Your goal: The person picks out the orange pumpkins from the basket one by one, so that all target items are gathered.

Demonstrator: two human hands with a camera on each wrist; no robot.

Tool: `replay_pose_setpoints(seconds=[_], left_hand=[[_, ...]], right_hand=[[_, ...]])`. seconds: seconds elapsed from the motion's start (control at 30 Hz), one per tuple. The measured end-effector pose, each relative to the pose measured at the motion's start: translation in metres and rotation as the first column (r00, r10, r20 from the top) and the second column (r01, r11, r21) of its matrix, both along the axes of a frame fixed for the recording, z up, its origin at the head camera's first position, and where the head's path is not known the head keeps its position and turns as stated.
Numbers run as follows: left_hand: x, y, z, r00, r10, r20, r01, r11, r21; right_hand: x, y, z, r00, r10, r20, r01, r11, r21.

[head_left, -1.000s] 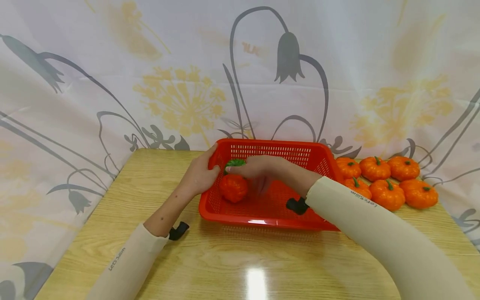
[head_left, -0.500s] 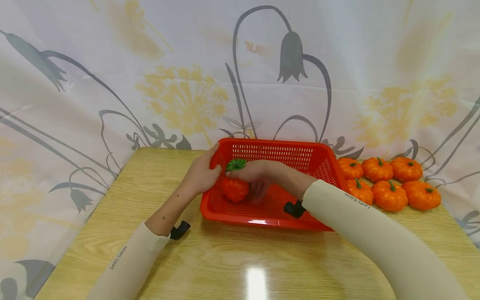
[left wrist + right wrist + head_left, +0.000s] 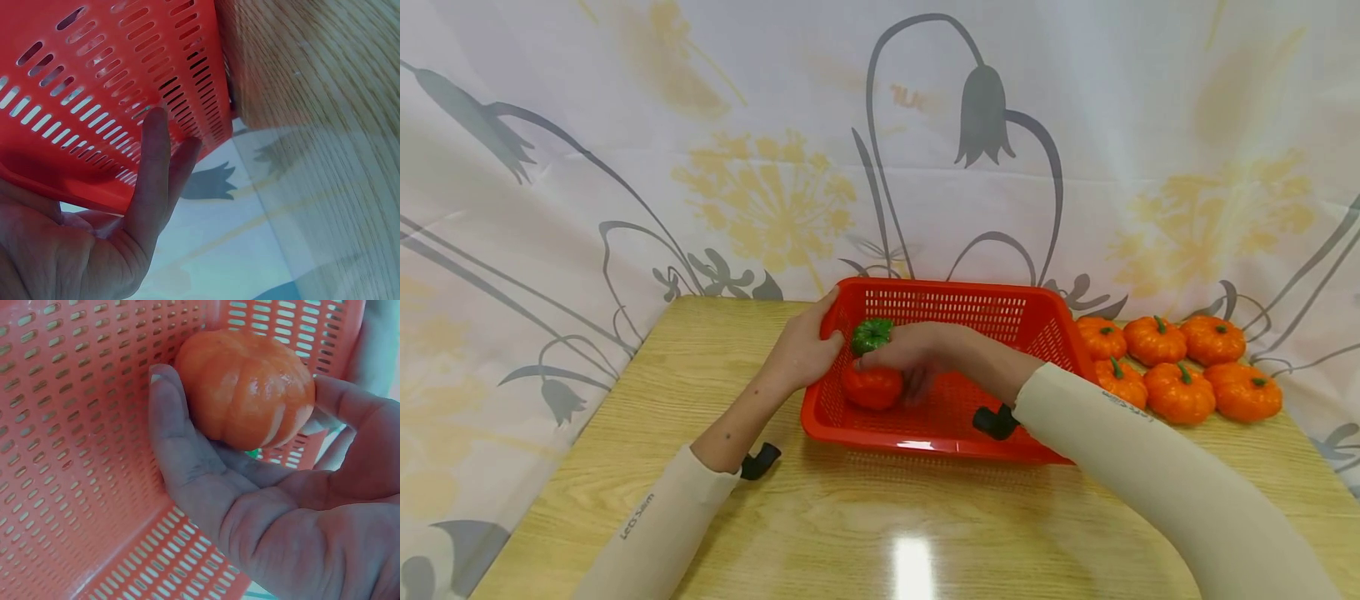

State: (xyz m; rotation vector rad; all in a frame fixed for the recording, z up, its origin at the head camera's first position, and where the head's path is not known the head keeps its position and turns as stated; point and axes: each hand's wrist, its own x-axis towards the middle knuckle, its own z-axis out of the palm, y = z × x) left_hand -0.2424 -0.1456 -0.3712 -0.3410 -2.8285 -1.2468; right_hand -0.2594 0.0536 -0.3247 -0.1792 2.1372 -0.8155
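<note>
A red perforated plastic basket (image 3: 917,444) stands on the table. My left hand (image 3: 800,354) grips its left rim; in the left wrist view the left fingers (image 3: 153,181) lie against the outside of the slotted wall. My right hand (image 3: 925,346) reaches inside and holds a small orange pumpkin (image 3: 871,390) near the left end. In the right wrist view its fingers and thumb curl round this pumpkin (image 3: 247,387), whose stem is out of sight. Just behind it sits a round green object (image 3: 871,333), partly covered by the right hand.
Several orange pumpkins (image 3: 1180,392) stand in two rows to the right of the basket. The wooden table (image 3: 820,525) meets a flower-patterned cloth (image 3: 775,100) at the back. A black camera mount (image 3: 760,461) is at the left wrist and another (image 3: 995,422) at the right.
The orange pumpkin has turned and shifted slightly in my right hand, looking flatter in the head view. More of the green object shows. The left hand stays on the rim.
</note>
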Motion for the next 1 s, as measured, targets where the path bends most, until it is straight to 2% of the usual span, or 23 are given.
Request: replay_pose_setpoints(seconds=[0.4, 0.6, 0.73, 0.9, 1.0], left_hand=[[-0.001, 0.0, -0.001, 1.0, 0.001, 0.006, -0.001, 1.0, 0.011], [-0.001, 0.001, -0.001, 1.0, 0.012, 0.009, -0.012, 1.0, 0.011], [0.0, 0.001, -0.001, 1.0, 0.012, 0.013, -0.013, 1.0, 0.015], [0.001, 0.002, 0.0, 1.0, 0.015, 0.013, -0.015, 1.0, 0.015], [0.001, 0.003, 0.0, 1.0, 0.018, 0.012, -0.018, 1.0, 0.01]], right_hand=[[0.008, 0.016, 0.007, 0.99, 0.075, -0.122, -0.079, 0.997, -0.023], [0.014, 0.026, 0.015, 0.964, 0.142, -0.224, -0.141, 0.99, 0.021], [0.021, 0.033, 0.02, 0.953, 0.153, -0.263, -0.154, 0.988, 0.017], [0.031, 0.043, 0.028, 0.925, 0.172, -0.339, -0.173, 0.984, 0.027], [0.037, 0.05, 0.032, 0.909, 0.166, -0.382, -0.18, 0.984, -0.001]])
